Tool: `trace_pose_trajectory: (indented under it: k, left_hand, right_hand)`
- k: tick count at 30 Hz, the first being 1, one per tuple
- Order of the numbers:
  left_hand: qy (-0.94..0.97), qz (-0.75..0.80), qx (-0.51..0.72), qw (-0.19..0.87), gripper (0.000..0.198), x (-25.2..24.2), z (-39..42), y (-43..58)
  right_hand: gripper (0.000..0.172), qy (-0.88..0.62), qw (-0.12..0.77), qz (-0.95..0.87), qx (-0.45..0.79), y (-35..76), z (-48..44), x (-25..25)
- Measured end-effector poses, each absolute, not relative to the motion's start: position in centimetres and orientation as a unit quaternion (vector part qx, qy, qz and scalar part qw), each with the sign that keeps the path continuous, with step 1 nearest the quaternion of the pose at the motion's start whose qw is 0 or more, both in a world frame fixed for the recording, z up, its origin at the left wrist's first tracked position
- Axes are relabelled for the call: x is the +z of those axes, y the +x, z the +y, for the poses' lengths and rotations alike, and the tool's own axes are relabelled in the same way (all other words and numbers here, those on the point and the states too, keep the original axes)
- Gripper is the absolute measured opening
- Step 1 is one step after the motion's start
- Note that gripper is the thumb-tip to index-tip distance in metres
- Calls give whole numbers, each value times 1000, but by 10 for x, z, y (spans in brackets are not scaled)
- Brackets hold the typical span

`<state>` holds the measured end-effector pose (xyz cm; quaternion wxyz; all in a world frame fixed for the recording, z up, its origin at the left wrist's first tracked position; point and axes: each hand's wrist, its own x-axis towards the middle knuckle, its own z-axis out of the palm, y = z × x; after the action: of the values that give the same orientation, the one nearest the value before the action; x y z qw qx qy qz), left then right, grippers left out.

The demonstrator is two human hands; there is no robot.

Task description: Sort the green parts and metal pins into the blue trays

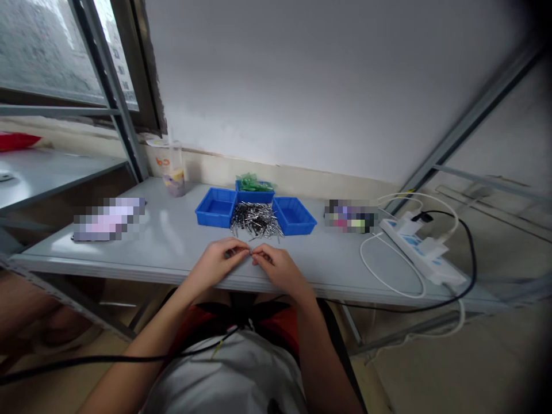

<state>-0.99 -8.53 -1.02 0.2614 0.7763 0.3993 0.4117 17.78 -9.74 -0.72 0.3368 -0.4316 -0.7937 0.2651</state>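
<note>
My left hand (219,260) and my right hand (277,265) meet near the table's front edge, fingertips pinched together around something small that is mostly hidden. Just beyond them lies a pile of thin metal pieces (256,220). An empty blue tray (215,208) stands left of the pile, and another empty blue tray (295,216) stands right of it. Behind the pile, a third blue tray (255,196) holds green pieces (253,183).
A clear cup with a straw (173,175) stands at the back left of the grey table (172,250). Blurred-out flat objects lie left (110,219) and right (350,216). A white power strip (420,252) with cables sits at the right. Metal posts frame both sides.
</note>
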Motion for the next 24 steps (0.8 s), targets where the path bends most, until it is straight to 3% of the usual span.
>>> trace_pose_trajectory:
  k: [15, 24]
  left_hand:
    - [750, 386, 434, 317, 17, -11, -83, -11]
    - [822, 365, 366, 240, 24, -13, -83, -11]
  right_hand:
    - [20, -439, 364, -777, 267, 172, -97, -11]
    - [23, -445, 389, -762, 264, 174, -99, -10]
